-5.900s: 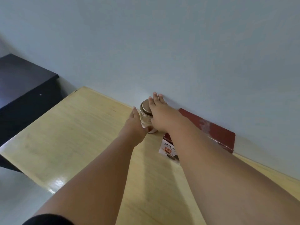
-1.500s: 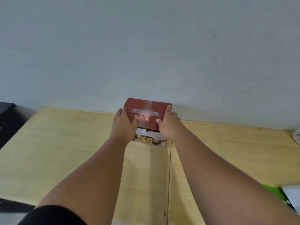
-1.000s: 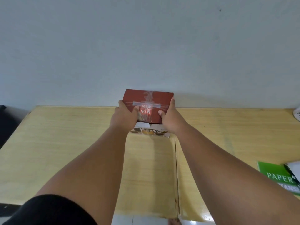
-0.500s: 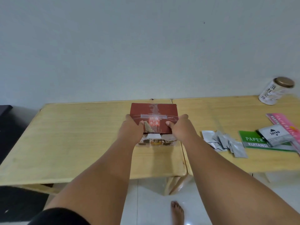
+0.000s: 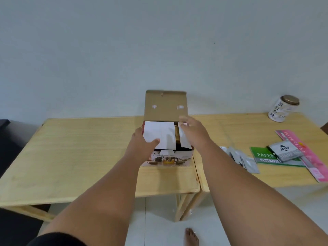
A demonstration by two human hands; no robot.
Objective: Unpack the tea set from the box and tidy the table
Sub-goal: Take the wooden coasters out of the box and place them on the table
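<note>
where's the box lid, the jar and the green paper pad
box lid (image 5: pixel 166 110): head view, brown inner face of the raised flap
jar (image 5: pixel 280 111): head view, its white printed side
green paper pad (image 5: pixel 262 157): head view, its lettered cover

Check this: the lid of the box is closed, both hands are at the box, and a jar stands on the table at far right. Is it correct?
Not quite: the head view shows the lid open, standing upright. The rest holds: left hand and right hand at the box, jar on the table at far right.
</note>
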